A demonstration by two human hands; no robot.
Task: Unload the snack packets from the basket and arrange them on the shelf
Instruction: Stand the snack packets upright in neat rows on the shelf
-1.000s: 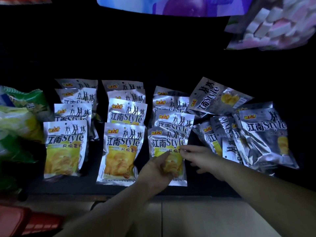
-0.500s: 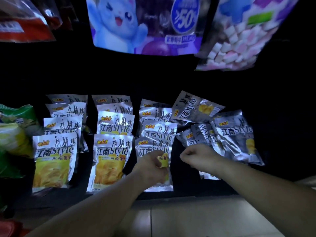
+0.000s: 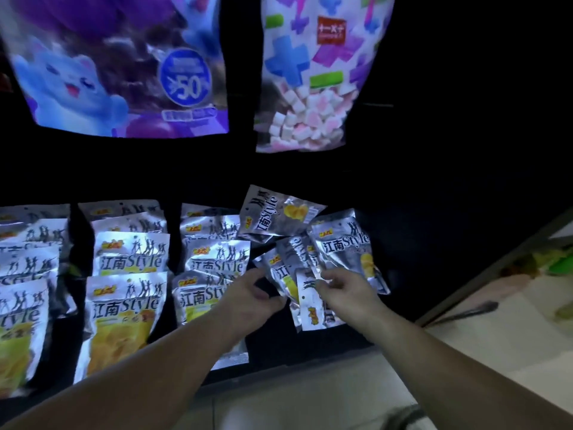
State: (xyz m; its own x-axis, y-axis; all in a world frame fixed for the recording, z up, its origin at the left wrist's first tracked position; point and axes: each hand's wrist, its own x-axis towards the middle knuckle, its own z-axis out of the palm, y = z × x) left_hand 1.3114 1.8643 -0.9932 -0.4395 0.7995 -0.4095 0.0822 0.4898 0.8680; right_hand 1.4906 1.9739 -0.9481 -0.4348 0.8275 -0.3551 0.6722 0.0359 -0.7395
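Silver-and-yellow snack packets lie in overlapping columns on the dark shelf [image 3: 269, 346]; the front one of the third column [image 3: 198, 302] is partly under my left forearm. A loose pile of the same packets [image 3: 341, 243] lies to the right. My right hand [image 3: 344, 290] grips one packet from this pile [image 3: 311, 315], which hangs upside down below the fingers. My left hand [image 3: 251, 293] is at the pile's left edge, with its index finger against a packet [image 3: 280, 274] and the other fingers curled. Whether it holds that packet is unclear. The basket is out of view.
A large purple bag with a cartoon cat [image 3: 124, 63] and a marshmallow bag [image 3: 313, 72] hang above the shelf. Another pale shelf with green items [image 3: 552, 262] stands at the right. Light floor tiles [image 3: 294, 405] lie below the shelf edge.
My left hand left the front packet of the third column and moved right to the loose pile. My right hand took hold of a packet there. The view tilted upward.
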